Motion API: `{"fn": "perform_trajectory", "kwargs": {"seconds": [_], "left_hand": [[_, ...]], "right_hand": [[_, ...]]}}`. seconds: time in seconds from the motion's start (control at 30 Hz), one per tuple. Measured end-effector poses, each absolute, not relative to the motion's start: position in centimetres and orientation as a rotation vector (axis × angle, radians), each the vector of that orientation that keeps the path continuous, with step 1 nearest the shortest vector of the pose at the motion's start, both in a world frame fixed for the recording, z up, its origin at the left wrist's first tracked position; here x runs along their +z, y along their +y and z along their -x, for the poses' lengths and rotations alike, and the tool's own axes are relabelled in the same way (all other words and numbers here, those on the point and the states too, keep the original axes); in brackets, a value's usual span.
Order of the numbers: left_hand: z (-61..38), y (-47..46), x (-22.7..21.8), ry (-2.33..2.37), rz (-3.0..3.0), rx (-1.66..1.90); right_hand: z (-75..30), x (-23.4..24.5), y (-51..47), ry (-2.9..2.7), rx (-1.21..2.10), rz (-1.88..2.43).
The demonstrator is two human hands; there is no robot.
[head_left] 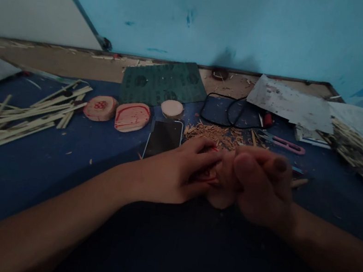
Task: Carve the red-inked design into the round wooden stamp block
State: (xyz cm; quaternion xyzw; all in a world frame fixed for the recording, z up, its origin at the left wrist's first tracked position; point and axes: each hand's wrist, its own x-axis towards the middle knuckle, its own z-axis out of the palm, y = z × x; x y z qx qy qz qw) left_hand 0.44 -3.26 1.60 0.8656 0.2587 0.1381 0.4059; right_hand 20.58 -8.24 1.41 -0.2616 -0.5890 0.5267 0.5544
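Note:
Just in front of me, my left hand (193, 166) is closed around a piece of wood with red markings (209, 175). The fingers hide much of it, and a pale part shows below them. Pressed close against the same piece is my right hand (261, 183), with its fingers curled shut. Whatever it grips is hidden by the fingers and the dim light. Both hands are over the near side of a heap of wood shavings (217, 134).
A phone (164, 137) lies beside my left hand. Red-marked wood blocks (132, 117), a pale disc (171, 107), green sandpaper (162, 83) and thin sticks (30, 116) are to the left. Rightward lie a black cord (215, 122), pink-handled thread snips (288, 144) and papers (290, 103).

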Motion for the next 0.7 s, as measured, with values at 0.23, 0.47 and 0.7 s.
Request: {"fn": "perform_trajectory", "kwargs": {"seconds": [0.23, 0.47, 0.7], "left_hand": [[-0.6, -3.0, 1.8, 0.606, -2.182, 0.276], [-0.7, -3.0, 1.9, 0.624, -2.164, 0.267], [-0.6, -3.0, 2.0, 0.619, -2.163, 0.281]], "right_hand": [[-20.6, 1.8, -7.1, -1.241, 1.361, 0.641], [-20.5, 2.2, -7.4, -1.215, 1.342, 0.663], [-20.2, 2.4, -7.6, -1.206, 1.343, 0.692]]}}
